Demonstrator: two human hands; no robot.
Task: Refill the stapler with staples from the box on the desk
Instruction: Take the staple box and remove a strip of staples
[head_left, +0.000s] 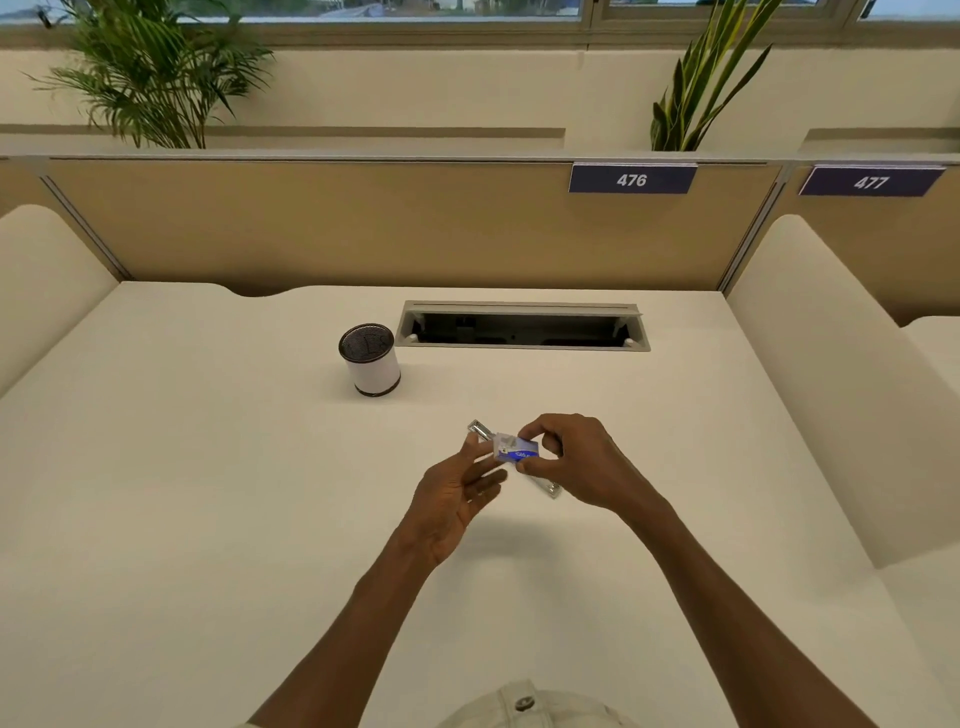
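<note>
A small blue and white staple box (515, 451) is held just above the desk, pinched between the thumb and fingers of my right hand (579, 462). My left hand (449, 501) is beside the box's left end with its palm turned up, its fingers spread and its thumb tip close to the box; I cannot tell if it touches. A slim silver stapler (480, 430) lies at an angle on the cream desk (208, 467) under both hands. Only its two ends show, the other end at lower right; the middle is hidden.
A black mesh pen cup (370, 359) with a white band stands at the back left of my hands. Behind it a cable slot (521, 327) is sunk into the desk. Tan partition panels close off the back, and padded side walls flank the desk.
</note>
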